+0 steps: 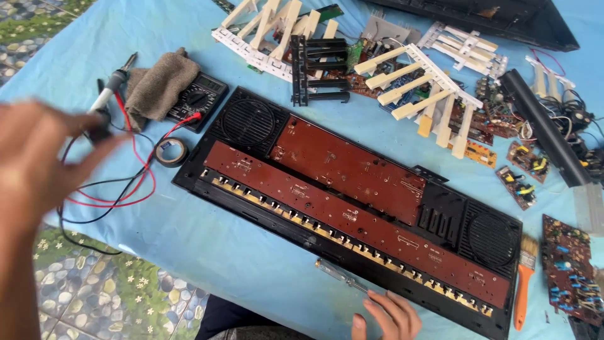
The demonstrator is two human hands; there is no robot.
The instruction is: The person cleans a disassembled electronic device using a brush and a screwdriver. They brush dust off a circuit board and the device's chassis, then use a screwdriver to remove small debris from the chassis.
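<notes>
Showing the opened keyboard case (200,184) lying face down across the blue sheet (239,264), its long brown circuit boards (352,165) exposed between the two round speaker grilles.

Your left hand (38,157) hovers at the left edge, blurred, with fingers spread and nothing in them. It is nearest the soldering iron (111,85), which lies beside the grey cloth (157,80), the multimeter (202,97) and its red and black leads (135,189). A roll of black tape (171,152) sits just beside the case's corner.

Your right hand (387,315) rests at the case's near rim, fingers loosely extended and gripping nothing. The clear-handled screwdriver (340,274) lies on the sheet just beside those fingers.

The work in hand reads as bench work on the bared boards, with neither tool taken up yet. Any next move on the boards calls for a firm grip on one tool and a steady hand at the rim.

Detached white key sets (415,88), loose small boards (521,182) and an orange-handled brush (523,286) lie well apart from both hands.
</notes>
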